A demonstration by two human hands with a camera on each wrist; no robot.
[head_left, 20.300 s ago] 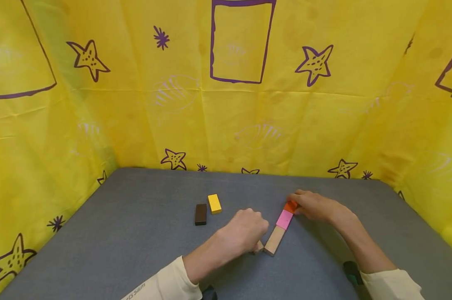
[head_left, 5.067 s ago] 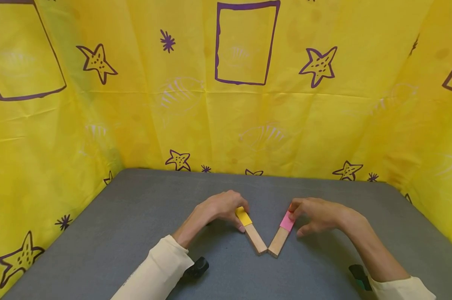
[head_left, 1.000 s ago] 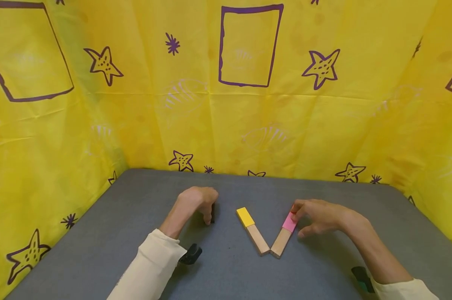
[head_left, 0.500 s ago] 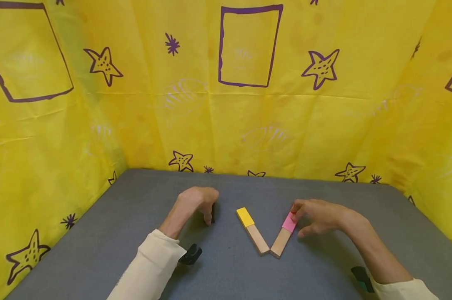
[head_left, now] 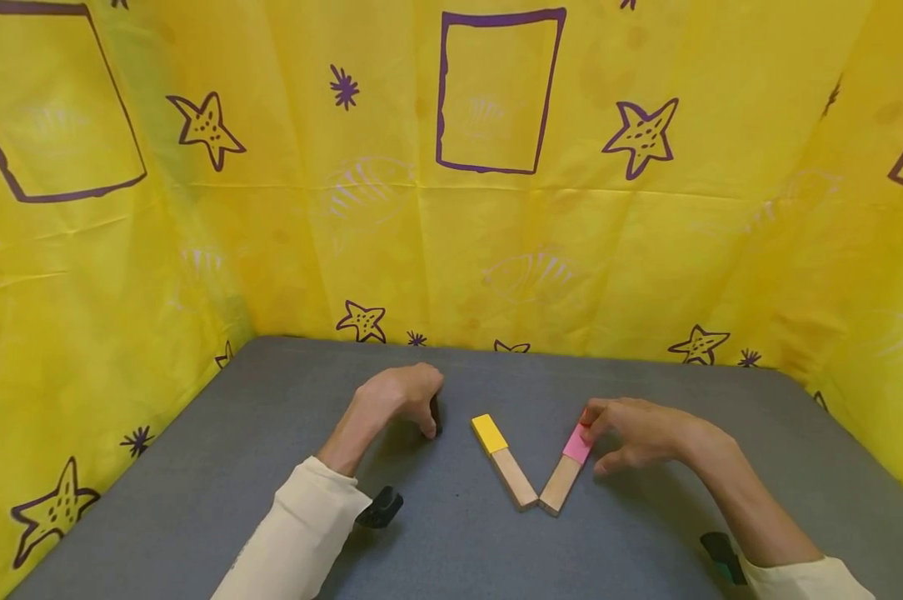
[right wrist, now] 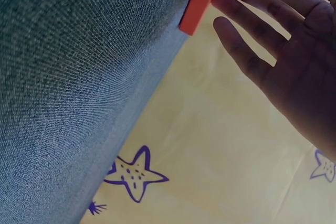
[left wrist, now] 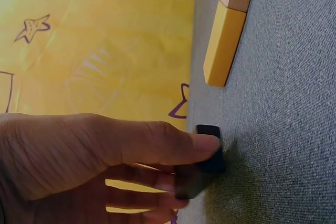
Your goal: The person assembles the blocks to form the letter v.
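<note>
My left hand (head_left: 402, 396) pinches a dark block (head_left: 436, 413) between thumb and fingers, left of the V of blocks. In the left wrist view the dark block (left wrist: 210, 153) is tilted, close over the table. My right hand (head_left: 639, 429) has its fingers extended over the right arm of the V, fingertips at the red-orange block (right wrist: 197, 6). That arm runs from a plain wooden block (head_left: 560, 485) through a pink block (head_left: 577, 443) to the red-orange one, mostly hidden in the head view. The left arm is a wooden block (head_left: 515, 481) with a yellow block (head_left: 490, 433) at its far end.
The blocks lie flat on a grey cloth-covered table (head_left: 466, 550). Yellow cloth (head_left: 466, 250) with purple starfish drawings hangs behind the table and along both sides. A dark wrist device (head_left: 381, 507) sits below the left wrist.
The yellow block has gone from the back left to the left wooden block's end. My left hand then went to the dark block and now shifts slightly right and away with it. The right hand stays put.
</note>
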